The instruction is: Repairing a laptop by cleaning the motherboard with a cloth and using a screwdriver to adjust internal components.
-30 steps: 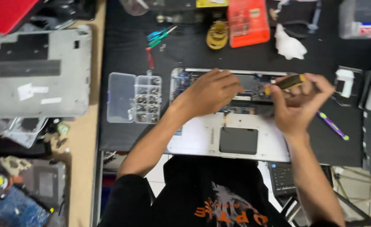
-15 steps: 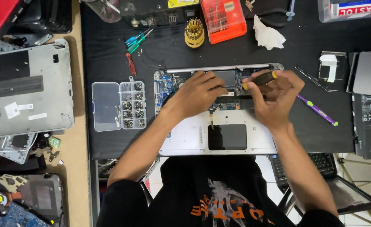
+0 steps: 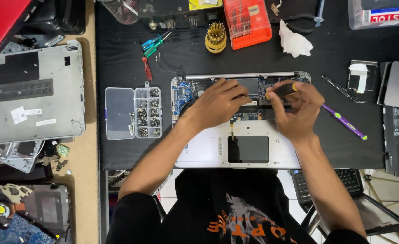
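My right hand is gripping a black-and-yellow screwdriver over the opened silver laptop chassis; my left hand is resting curled beside it, so a slip could gouge the board.

Orange bit case top centre; clear box with red-blue label top right.

Black tee — short sleeves, orange print

Head camera, straight down
It looked steeply down from above the person onto the black-matted worktop, fairly near, both forearms in frame.
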